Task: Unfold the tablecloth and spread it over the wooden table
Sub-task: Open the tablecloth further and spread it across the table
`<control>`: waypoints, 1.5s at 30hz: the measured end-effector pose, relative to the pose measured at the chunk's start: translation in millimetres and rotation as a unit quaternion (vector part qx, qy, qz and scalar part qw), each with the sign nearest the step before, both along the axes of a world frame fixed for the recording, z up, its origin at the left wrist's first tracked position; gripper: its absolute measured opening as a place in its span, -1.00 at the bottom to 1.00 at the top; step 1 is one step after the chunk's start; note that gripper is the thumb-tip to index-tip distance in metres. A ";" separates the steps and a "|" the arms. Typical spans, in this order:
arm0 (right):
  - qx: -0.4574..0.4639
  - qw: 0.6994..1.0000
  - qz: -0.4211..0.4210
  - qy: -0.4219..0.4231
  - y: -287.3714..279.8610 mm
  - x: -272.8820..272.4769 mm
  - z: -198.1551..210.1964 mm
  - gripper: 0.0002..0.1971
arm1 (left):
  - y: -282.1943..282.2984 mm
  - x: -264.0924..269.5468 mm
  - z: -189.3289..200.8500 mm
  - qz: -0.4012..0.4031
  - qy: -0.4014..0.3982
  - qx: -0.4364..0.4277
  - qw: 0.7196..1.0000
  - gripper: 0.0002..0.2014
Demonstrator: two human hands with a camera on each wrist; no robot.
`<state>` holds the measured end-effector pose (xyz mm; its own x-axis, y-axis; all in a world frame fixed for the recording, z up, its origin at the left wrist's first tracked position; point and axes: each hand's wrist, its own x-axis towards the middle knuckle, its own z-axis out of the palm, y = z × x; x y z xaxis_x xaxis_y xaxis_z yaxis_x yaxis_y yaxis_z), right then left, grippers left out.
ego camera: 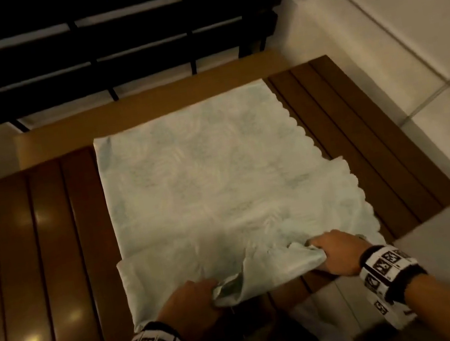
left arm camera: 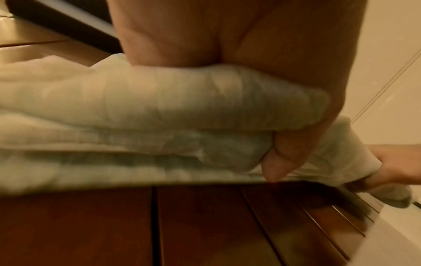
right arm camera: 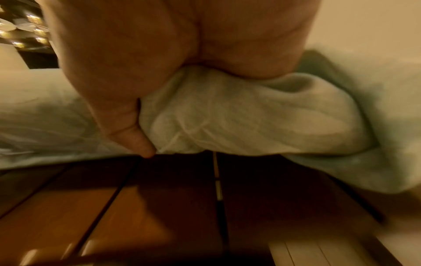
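A pale green tablecloth with a leaf pattern and a scalloped right edge lies partly folded along the middle of the slatted wooden table. Its near end is bunched up at the table's front edge. My left hand grips the bunched cloth on the left, thumb curled under it. My right hand grips the same near edge further right, with the thumb tucked against the fabric. Both hands sit just above the wood.
Bare dark slats show on both sides of the cloth. A dark slatted bench or chair stands beyond the table's far edge. White tiled floor runs along the right side, and the table's right edge is near my right hand.
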<state>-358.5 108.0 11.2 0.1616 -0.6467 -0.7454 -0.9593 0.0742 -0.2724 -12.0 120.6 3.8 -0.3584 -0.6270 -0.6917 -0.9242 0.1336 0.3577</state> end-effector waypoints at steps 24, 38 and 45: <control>0.177 0.976 0.128 -0.010 179.1 -71.4 -100.2 -0.41 | 237.4 -83.5 -58.5 0.240 0.025 0.205 0.949 -0.06; -0.171 0.914 -0.353 0.099 15.8 -121.4 -33.0 -0.53 | 112.8 55.2 -31.9 0.548 -0.037 -0.108 0.829 -0.69; -0.204 0.917 -0.336 0.071 36.8 -109.3 -40.6 -0.81 | 126.0 72.9 -35.6 0.565 -0.019 -0.099 0.819 -0.77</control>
